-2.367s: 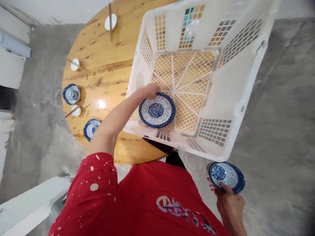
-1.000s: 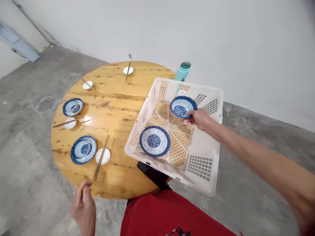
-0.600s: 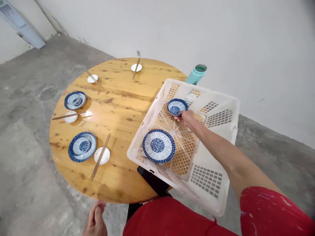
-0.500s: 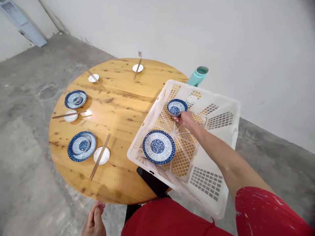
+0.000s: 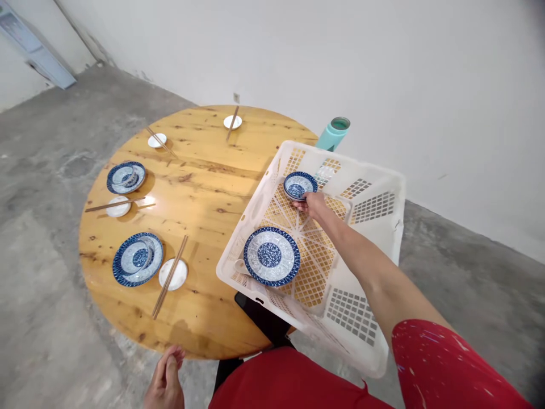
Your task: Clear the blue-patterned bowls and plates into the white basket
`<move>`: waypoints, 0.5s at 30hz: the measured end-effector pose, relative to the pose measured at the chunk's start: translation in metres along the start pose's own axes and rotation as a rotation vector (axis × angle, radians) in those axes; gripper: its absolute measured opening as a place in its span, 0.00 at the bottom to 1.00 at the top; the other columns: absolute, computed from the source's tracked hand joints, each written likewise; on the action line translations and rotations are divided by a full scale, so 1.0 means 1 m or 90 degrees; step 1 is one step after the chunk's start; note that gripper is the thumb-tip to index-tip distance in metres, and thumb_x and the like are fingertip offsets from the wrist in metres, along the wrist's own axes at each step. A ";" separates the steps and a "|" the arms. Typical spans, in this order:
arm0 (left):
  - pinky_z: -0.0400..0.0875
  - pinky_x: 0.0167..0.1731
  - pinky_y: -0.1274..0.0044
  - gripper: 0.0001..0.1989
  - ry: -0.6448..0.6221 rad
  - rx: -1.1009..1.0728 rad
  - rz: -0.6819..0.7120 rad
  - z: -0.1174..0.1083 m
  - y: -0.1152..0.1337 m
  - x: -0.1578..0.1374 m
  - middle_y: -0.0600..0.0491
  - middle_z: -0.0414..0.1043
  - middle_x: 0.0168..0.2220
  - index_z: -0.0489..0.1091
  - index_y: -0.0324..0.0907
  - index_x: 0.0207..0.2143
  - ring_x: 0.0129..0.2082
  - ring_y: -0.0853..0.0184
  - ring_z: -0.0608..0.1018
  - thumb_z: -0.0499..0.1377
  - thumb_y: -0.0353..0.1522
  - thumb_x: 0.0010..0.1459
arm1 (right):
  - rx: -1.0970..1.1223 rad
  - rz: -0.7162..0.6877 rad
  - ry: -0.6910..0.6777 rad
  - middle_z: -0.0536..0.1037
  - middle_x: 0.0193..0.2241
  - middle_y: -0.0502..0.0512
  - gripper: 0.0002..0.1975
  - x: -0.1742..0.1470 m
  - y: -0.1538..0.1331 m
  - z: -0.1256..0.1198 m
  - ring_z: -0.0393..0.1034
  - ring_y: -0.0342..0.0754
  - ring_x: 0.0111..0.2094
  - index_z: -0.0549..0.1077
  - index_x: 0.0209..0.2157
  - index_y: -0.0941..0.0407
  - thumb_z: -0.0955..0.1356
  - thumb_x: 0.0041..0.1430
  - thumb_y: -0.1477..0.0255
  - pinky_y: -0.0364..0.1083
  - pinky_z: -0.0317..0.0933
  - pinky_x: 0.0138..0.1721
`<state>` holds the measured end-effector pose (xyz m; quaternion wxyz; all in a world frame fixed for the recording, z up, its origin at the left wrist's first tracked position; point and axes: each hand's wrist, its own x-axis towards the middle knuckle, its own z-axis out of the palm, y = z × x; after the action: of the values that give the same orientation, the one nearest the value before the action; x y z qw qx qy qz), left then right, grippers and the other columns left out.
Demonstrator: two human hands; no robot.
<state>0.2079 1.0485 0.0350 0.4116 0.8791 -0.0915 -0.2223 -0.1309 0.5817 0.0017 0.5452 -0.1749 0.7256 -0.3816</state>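
My right hand reaches into a white plastic crate and holds the near rim of a small blue-patterned bowl at the crate's far left corner. A larger blue-patterned plate lies flat on the crate's lattice floor, nearer to me. My left hand hangs low beside the table's near edge, fingers loosely curled, holding nothing. The crate rests on the right part of a round wooden table and overhangs its edge.
On the table's left stand two blue plates with bowls, small white dishes and several pairs of chopsticks. A teal flask stands behind the crate. A black chair sits under the table's near edge. Concrete floor surrounds the table.
My left hand set the large plate in the crate and dropped beside the table. My right hand brought the small bowl from my side into the crate's far left corner.
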 end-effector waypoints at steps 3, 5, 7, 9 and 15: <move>0.83 0.41 0.67 0.21 0.000 0.001 -0.015 -0.001 -0.002 -0.001 0.51 0.83 0.33 0.80 0.45 0.33 0.37 0.53 0.85 0.63 0.50 0.43 | -0.002 -0.003 -0.004 0.74 0.16 0.49 0.08 0.001 -0.001 0.000 0.65 0.40 0.12 0.71 0.46 0.63 0.64 0.71 0.74 0.37 0.64 0.15; 0.83 0.43 0.66 0.22 -0.001 0.003 -0.030 -0.001 -0.002 -0.003 0.51 0.83 0.33 0.80 0.45 0.33 0.37 0.53 0.85 0.63 0.50 0.42 | -0.005 -0.003 -0.003 0.74 0.17 0.50 0.07 0.002 -0.002 0.000 0.66 0.41 0.13 0.70 0.46 0.63 0.64 0.71 0.74 0.37 0.65 0.16; 0.82 0.45 0.64 0.23 -0.006 0.007 -0.043 0.000 -0.001 -0.006 0.50 0.83 0.33 0.80 0.44 0.34 0.37 0.53 0.85 0.62 0.50 0.42 | -0.010 -0.002 -0.001 0.75 0.18 0.50 0.06 0.003 -0.003 0.001 0.68 0.41 0.14 0.70 0.46 0.62 0.64 0.71 0.75 0.37 0.65 0.16; 0.82 0.46 0.64 0.23 -0.020 0.012 -0.045 0.001 0.002 -0.010 0.49 0.84 0.34 0.80 0.43 0.35 0.38 0.53 0.85 0.62 0.50 0.44 | -0.016 0.000 -0.001 0.76 0.18 0.51 0.06 0.004 -0.004 0.001 0.70 0.42 0.15 0.70 0.46 0.62 0.64 0.70 0.76 0.37 0.65 0.17; 0.81 0.44 0.66 0.23 -0.021 0.004 -0.029 -0.001 0.006 -0.015 0.49 0.83 0.35 0.79 0.41 0.36 0.38 0.56 0.85 0.62 0.49 0.47 | -0.051 -0.003 -0.022 0.76 0.18 0.52 0.08 0.001 0.000 -0.002 0.71 0.42 0.17 0.71 0.44 0.62 0.61 0.71 0.75 0.36 0.65 0.17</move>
<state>0.1951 1.0508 0.0453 0.4017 0.8786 -0.0788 -0.2460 -0.1330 0.5813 0.0009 0.5493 -0.2043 0.7305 -0.3505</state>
